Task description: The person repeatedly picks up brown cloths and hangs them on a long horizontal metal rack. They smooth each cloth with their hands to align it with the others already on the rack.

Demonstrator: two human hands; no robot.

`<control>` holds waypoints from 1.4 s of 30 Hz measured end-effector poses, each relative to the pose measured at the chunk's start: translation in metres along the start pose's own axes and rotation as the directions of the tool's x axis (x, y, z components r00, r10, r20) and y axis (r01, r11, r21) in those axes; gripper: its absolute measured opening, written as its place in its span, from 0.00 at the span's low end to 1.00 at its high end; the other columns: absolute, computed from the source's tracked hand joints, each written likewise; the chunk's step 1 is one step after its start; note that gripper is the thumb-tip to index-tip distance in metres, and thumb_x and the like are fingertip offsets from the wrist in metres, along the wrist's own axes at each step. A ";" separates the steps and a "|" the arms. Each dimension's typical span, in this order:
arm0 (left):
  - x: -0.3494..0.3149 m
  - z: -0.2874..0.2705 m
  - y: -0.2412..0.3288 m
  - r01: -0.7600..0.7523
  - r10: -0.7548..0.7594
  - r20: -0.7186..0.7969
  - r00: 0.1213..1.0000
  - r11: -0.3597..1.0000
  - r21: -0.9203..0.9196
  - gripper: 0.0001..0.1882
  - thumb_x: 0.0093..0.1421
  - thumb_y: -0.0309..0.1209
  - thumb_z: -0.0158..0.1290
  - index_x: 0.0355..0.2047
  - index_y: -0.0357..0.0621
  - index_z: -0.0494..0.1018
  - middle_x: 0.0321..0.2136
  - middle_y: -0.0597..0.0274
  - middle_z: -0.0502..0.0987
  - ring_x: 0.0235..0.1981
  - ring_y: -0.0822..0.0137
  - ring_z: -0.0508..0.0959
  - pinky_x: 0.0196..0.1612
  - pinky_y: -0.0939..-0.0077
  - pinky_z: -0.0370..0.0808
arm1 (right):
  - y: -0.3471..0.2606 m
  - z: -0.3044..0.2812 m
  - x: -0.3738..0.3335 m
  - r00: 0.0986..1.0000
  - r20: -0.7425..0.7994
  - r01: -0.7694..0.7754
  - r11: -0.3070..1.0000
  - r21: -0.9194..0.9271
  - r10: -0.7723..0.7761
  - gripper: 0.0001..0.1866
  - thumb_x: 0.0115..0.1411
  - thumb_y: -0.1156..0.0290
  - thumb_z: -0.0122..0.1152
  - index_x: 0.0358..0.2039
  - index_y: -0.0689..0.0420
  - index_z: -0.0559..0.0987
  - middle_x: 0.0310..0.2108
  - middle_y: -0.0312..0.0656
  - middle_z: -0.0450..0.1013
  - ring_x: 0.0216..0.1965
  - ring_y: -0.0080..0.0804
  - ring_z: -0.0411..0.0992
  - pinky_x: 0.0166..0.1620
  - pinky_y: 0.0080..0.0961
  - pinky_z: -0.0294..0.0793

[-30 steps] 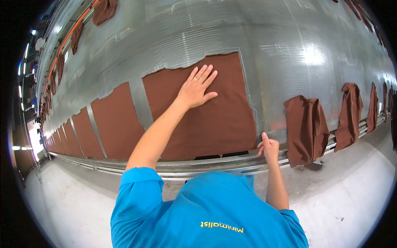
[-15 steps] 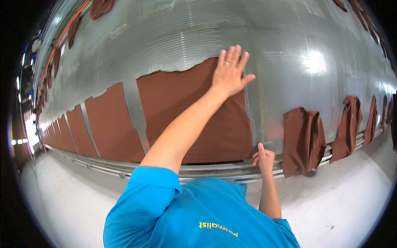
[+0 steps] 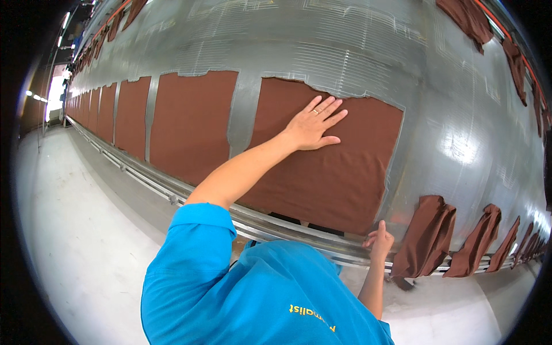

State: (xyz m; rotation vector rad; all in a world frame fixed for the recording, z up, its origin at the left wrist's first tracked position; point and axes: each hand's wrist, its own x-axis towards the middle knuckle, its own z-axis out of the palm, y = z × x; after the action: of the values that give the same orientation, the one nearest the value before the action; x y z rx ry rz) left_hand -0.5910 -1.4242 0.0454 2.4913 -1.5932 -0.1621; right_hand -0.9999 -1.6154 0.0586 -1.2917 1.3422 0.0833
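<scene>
While left hand, fingers spread, rests palm-down on flat brown fabric panel, likely keeping it smooth on shiny grey tabletop, right hand sits by near right corner, thumb raised, fingers curled; cannot tell whether pinching edge.

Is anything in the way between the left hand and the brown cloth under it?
No, nothing visible is: the left hand appears to rest right on the brown cloth, fingers spread.
</scene>
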 end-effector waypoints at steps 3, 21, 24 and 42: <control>-0.010 -0.005 -0.022 0.010 -0.010 -0.007 1.000 1.000 0.013 0.44 0.69 0.65 0.41 0.76 0.54 0.53 0.77 0.53 0.51 0.78 0.55 0.49 0.78 0.50 0.43 | 0.001 -0.002 0.001 1.000 -0.008 -0.014 1.000 -0.003 0.014 0.35 0.71 0.46 0.58 0.15 0.63 0.73 0.07 0.44 0.65 0.07 0.34 0.66 0.13 0.30 0.69; 0.059 0.016 0.014 -0.002 -0.007 -0.127 0.992 0.997 -0.072 0.47 0.70 0.66 0.39 0.74 0.40 0.54 0.76 0.52 0.53 0.77 0.55 0.50 0.78 0.52 0.44 | 0.003 -0.003 0.002 0.998 -0.039 -0.044 0.999 -0.020 0.043 0.36 0.71 0.46 0.59 0.15 0.65 0.73 0.07 0.44 0.65 0.06 0.34 0.65 0.12 0.32 0.69; 0.059 0.018 0.014 0.012 -0.020 -0.116 0.993 0.997 -0.076 0.47 0.70 0.66 0.37 0.75 0.42 0.53 0.76 0.53 0.52 0.78 0.56 0.49 0.78 0.53 0.43 | -0.004 0.000 -0.001 0.998 -0.043 -0.053 0.999 -0.008 0.053 0.36 0.71 0.46 0.59 0.15 0.65 0.73 0.07 0.44 0.65 0.06 0.33 0.65 0.12 0.32 0.68; -0.037 0.004 -0.069 0.454 -0.451 -0.263 0.853 0.889 -0.055 0.46 0.70 0.63 0.42 0.75 0.41 0.53 0.75 0.43 0.52 0.77 0.42 0.49 0.76 0.43 0.43 | 0.000 0.000 0.001 0.998 -0.060 -0.027 1.000 -0.012 0.026 0.36 0.69 0.44 0.60 0.14 0.62 0.71 0.06 0.41 0.63 0.06 0.32 0.63 0.11 0.30 0.68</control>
State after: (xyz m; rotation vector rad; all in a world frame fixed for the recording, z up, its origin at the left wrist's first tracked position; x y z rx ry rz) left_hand -0.5465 -1.3627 0.0272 2.7122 -0.8847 0.1227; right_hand -0.9999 -1.6163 0.0579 -1.2963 1.4117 0.0722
